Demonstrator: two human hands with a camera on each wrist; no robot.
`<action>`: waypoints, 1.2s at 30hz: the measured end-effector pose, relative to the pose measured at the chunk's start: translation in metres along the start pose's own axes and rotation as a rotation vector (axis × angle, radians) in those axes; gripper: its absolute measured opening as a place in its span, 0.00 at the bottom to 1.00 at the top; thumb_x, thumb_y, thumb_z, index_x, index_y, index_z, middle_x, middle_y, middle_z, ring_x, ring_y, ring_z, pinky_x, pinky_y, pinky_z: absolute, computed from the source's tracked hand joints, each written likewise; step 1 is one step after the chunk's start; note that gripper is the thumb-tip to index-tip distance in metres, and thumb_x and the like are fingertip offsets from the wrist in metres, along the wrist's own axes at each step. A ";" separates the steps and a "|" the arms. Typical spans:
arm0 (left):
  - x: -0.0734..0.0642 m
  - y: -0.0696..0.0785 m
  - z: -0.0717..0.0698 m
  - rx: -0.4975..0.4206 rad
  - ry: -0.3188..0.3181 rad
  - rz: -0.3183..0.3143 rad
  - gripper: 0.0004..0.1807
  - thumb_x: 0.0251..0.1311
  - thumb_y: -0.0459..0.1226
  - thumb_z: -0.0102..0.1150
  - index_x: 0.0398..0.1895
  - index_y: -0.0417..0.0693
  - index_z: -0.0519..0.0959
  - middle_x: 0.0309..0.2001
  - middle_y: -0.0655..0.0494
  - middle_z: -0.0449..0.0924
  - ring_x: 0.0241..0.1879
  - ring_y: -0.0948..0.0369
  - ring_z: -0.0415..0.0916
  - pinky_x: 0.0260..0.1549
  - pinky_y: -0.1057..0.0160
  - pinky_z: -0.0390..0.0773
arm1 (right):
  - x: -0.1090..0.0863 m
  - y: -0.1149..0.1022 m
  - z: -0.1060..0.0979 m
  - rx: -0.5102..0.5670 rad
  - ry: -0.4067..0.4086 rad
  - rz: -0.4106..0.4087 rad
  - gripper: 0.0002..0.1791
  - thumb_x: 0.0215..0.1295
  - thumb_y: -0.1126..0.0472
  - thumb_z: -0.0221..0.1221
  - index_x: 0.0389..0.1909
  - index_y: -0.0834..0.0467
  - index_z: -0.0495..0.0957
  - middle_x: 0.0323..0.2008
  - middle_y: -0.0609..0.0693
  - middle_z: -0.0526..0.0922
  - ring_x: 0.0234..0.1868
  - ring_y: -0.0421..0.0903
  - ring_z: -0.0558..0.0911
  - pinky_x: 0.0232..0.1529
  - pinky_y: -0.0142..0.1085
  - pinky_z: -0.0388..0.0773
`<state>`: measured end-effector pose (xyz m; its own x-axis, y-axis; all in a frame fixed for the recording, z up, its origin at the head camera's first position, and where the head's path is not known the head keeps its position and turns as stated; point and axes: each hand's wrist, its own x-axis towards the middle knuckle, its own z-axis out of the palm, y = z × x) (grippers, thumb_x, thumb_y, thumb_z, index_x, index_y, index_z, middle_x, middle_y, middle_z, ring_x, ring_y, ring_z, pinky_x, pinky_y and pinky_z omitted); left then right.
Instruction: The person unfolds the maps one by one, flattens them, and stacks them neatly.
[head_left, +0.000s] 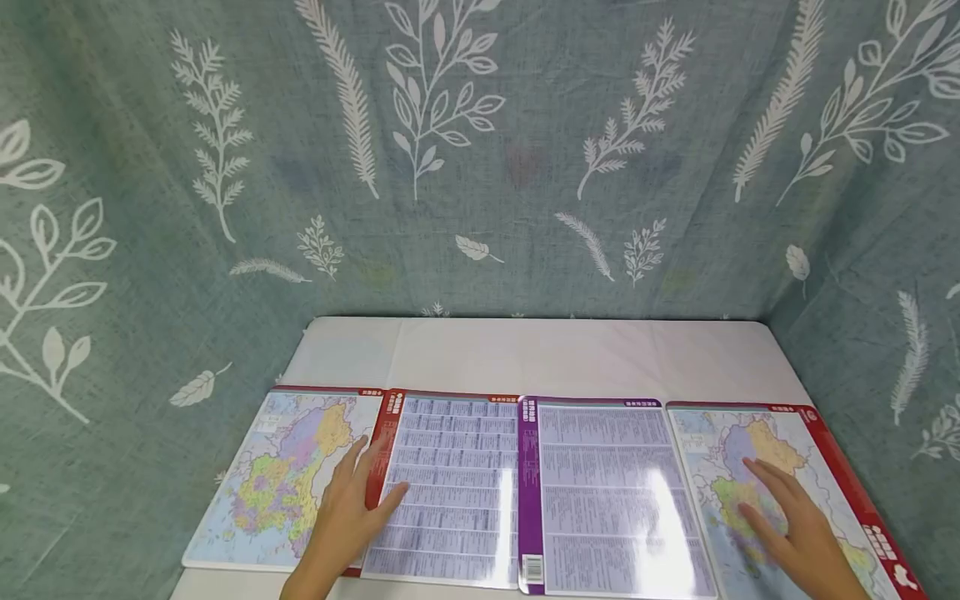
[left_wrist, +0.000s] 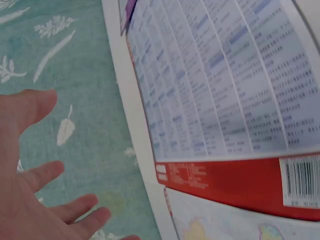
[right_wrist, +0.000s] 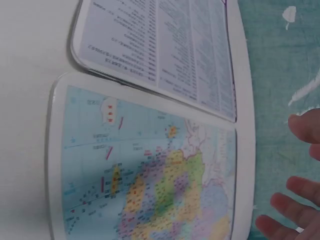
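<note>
Four laminated sheets lie in a row on the white table. In the head view my left hand (head_left: 347, 510), fingers spread, hovers over the seam between the left map sheet (head_left: 258, 475) and the red-edged text sheet (head_left: 450, 492). My right hand (head_left: 798, 525) is over the right map sheet (head_left: 757, 437), its fingers apart and holding nothing. Between them lies a purple-edged text sheet (head_left: 607, 475). The left wrist view shows the red strip with a barcode (left_wrist: 302, 182) beside loosely spread fingers (left_wrist: 42, 175). In the right wrist view, relaxed fingers (right_wrist: 295, 210) show past the map's edge.
A white cloth (head_left: 525, 354) covers the table, with a strip of it showing behind the sheets. Green fabric (head_left: 517, 167) with white leaf prints hangs at the back and both sides. Bright glare (head_left: 660, 533) lies on the glossy text sheets.
</note>
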<state>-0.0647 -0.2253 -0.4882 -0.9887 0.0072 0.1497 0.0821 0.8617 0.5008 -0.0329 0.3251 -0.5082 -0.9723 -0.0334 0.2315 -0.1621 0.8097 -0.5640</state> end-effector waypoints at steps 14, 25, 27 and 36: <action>0.010 0.019 0.020 -0.225 -0.035 0.042 0.36 0.56 0.46 0.65 0.68 0.55 0.62 0.67 0.48 0.58 0.67 0.46 0.55 0.56 0.35 0.63 | 0.016 -0.007 0.003 0.011 0.062 -0.038 0.28 0.55 0.63 0.67 0.58 0.62 0.72 0.49 0.58 0.77 0.45 0.37 0.75 0.35 0.21 0.75; 0.021 0.041 0.037 -0.319 -0.066 0.047 0.31 0.56 0.40 0.65 0.64 0.53 0.67 0.62 0.49 0.67 0.62 0.48 0.64 0.57 0.41 0.66 | 0.029 -0.011 0.013 0.096 0.005 0.021 0.27 0.57 0.65 0.65 0.58 0.66 0.71 0.52 0.64 0.76 0.45 0.61 0.79 0.35 0.36 0.81; 0.023 0.045 0.040 -0.345 -0.073 0.051 0.31 0.56 0.39 0.65 0.64 0.52 0.67 0.61 0.50 0.69 0.59 0.49 0.67 0.55 0.43 0.68 | 0.032 -0.011 0.014 0.104 -0.001 0.034 0.26 0.58 0.65 0.64 0.57 0.66 0.71 0.53 0.64 0.76 0.46 0.62 0.79 0.36 0.34 0.81; 0.024 0.057 0.069 -0.493 -0.109 0.060 0.28 0.57 0.37 0.64 0.62 0.47 0.68 0.58 0.44 0.71 0.56 0.47 0.70 0.46 0.45 0.75 | 0.035 -0.007 0.023 0.139 -0.017 0.080 0.24 0.58 0.67 0.64 0.55 0.66 0.72 0.50 0.64 0.78 0.42 0.58 0.81 0.34 0.25 0.76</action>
<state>-0.0924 -0.1405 -0.5151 -0.9857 0.1245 0.1139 0.1623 0.5161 0.8410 -0.0696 0.3046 -0.5143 -0.9855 0.0166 0.1686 -0.1049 0.7215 -0.6844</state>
